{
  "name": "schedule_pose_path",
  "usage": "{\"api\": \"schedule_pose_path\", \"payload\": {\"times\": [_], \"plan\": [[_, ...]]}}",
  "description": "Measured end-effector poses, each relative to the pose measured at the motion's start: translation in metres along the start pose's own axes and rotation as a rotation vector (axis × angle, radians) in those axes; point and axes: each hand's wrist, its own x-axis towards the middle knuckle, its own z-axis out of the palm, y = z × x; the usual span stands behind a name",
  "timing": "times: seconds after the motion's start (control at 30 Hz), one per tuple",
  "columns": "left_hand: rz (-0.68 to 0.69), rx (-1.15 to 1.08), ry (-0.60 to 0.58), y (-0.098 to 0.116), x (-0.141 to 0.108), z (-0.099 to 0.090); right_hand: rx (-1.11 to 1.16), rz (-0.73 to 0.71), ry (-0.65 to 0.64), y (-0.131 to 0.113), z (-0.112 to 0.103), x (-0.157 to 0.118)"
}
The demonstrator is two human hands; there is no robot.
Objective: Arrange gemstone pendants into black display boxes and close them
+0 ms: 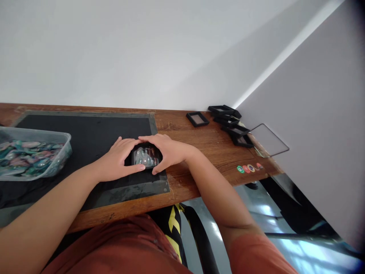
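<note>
A small black frame (146, 156) with a clear, shiny window lies on the black mat (94, 131), near the mat's right side. Pale, glinting shapes show through its window. My left hand (121, 160) grips it from the left, thumb along the near edge and fingers at the far edge. From the right, my right hand (168, 152) closes around the same frame, with its thumb at the near right corner. The fingers of both hands meet at the far side, and parts of the rim are hidden beneath them.
At left stands a clear plastic tub (61, 160) full of multicoloured shiny pieces. One black frame (197, 119) lies at the back, beside a pile of similar frames (232, 123) against the wall. Several round stickers (246, 168) and a thin wire frame (270, 140) are at right.
</note>
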Motion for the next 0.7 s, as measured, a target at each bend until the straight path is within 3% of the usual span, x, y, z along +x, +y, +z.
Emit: {"api": "schedule_pose_path", "payload": {"times": [0.17,0.47,0.7], "plan": [[0.038,0.024,-0.012,-0.002,-0.002,0.0,0.027,-0.012,-0.007,0.005,-0.004,-0.004],[-0.071,-0.186,0.023,-0.007,-0.007,-0.003,0.445,0.025,0.004,0.016,-0.007,-0.007],[-0.028,-0.19,0.066,-0.015,-0.009,0.0,0.524,0.058,-0.008,0.016,-0.012,-0.007]]}}
